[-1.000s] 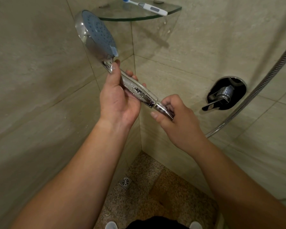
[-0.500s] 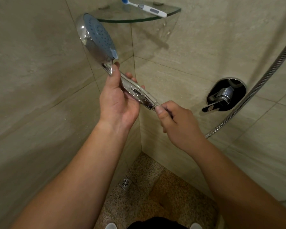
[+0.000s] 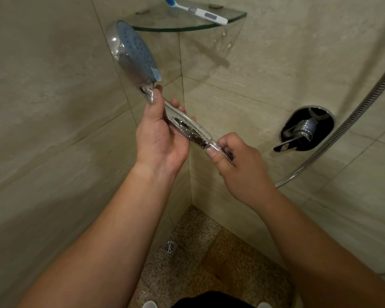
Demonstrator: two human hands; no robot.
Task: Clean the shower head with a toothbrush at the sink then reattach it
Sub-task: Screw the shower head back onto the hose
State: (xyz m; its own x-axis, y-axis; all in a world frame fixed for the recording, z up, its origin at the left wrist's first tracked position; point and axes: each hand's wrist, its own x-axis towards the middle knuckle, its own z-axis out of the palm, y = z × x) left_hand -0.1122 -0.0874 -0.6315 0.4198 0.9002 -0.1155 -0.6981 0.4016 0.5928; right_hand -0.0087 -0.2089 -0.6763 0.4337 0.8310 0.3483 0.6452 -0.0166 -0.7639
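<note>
A chrome shower head point(image 3: 133, 52) with a blue-grey spray face points up and left in the shower corner. My left hand point(image 3: 160, 138) grips its wet chrome handle, thumb up along the neck. My right hand point(image 3: 238, 161) pinches the hose nut point(image 3: 220, 151) at the handle's lower end, thumb on top. The metal hose point(image 3: 342, 130) runs from behind that hand up to the right. A white and blue toothbrush point(image 3: 198, 11) lies on the glass corner shelf point(image 3: 238, 18) above.
A chrome mixer lever point(image 3: 302, 132) sits on the right wall. Beige tiled walls meet in the corner behind my hands. A floor drain point(image 3: 169, 248) lies in the speckled floor below.
My right hand has turned on the hose nut, its thumb rolling over the top. The shower head and my left hand have barely shifted.
</note>
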